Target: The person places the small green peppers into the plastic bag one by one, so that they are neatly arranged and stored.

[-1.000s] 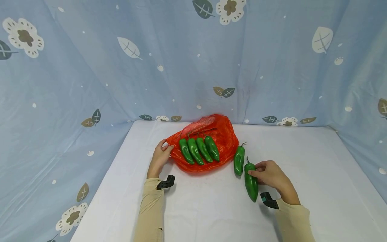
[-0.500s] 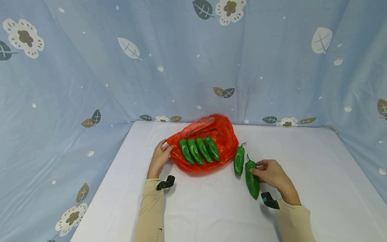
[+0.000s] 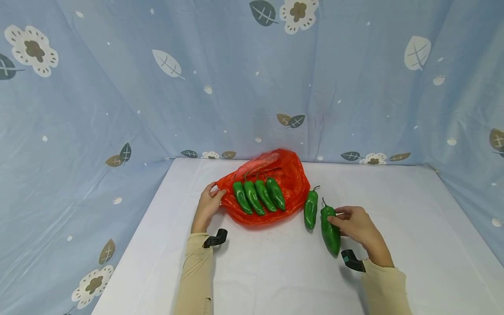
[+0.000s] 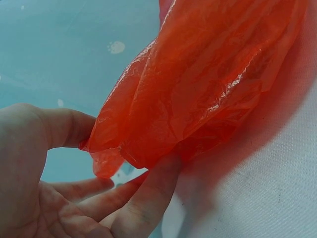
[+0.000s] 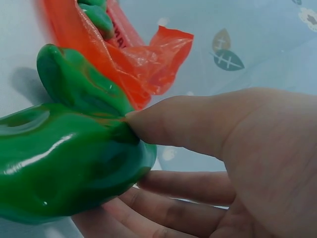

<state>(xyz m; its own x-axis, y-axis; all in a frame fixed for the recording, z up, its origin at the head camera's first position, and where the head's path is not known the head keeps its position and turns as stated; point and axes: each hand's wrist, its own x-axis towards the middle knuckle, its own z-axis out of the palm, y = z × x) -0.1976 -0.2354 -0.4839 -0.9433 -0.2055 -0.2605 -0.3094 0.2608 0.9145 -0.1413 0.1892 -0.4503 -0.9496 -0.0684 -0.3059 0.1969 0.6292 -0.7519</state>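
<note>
At the left edge of a red plastic bag, my left hand pinches the thin film between thumb and fingers; the left wrist view shows the bag bunched there. Several green peppers lie side by side in the bag's mouth, stems pointing away. To the right, my right hand holds a larger green pepper by its side, thumb on top and fingers beneath, as the right wrist view shows of the pepper. Another green pepper lies between it and the bag.
A white cloth covers the table. Behind and on both sides hangs a blue patterned curtain, meeting the table's back edge just past the bag. Black wrist cameras stick out from both sleeves.
The right hand has shifted its pepper slightly away from me and to the right, turning it a little. My left hand and the bag stay as they were.
</note>
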